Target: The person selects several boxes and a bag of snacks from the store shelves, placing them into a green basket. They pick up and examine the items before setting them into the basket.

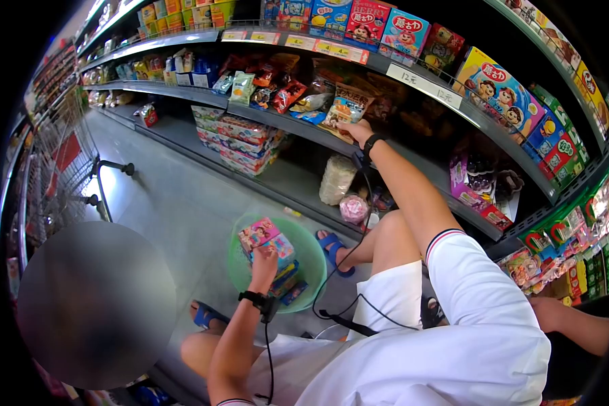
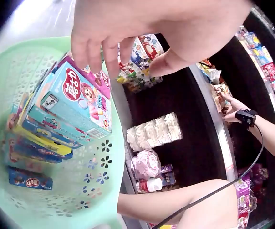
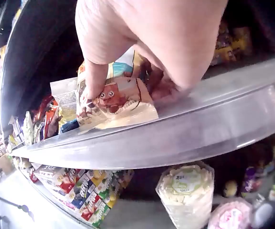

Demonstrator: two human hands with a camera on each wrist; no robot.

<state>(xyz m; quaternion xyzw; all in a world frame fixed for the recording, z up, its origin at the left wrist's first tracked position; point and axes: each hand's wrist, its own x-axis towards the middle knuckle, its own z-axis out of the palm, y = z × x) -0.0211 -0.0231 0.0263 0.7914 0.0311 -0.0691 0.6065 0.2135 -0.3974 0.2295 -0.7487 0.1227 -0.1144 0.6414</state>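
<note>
At the lip of the middle shelf, my right hand (image 1: pixel 357 130) grips a snack bag (image 3: pixel 118 98) with a brown cartoon figure on its pale front. Thumb and fingers straddle the bag, and its lower end lies along the shelf edge. My left hand (image 2: pixel 147 31) hangs with loosely bent fingers over a green plastic basket (image 1: pixel 309 284). Inside that basket, a light-blue biscuit box (image 2: pixel 82 98) leans beside a pink box (image 1: pixel 258 231), just under the left fingers. More boxes lie beneath them, including a small dark-blue box (image 2: pixel 30 179).
Stacked colourful cartons (image 1: pixel 240 139) stand on the bottom shelf, with a clear tub of white pieces (image 1: pixel 337 179) and a pink package (image 1: pixel 354 209) nearby. Boxed biscuits (image 1: pixel 497 84) line the upper shelf. A shopping cart (image 1: pixel 68 152) is at the left. A cable (image 1: pixel 331 274) crosses my lap.
</note>
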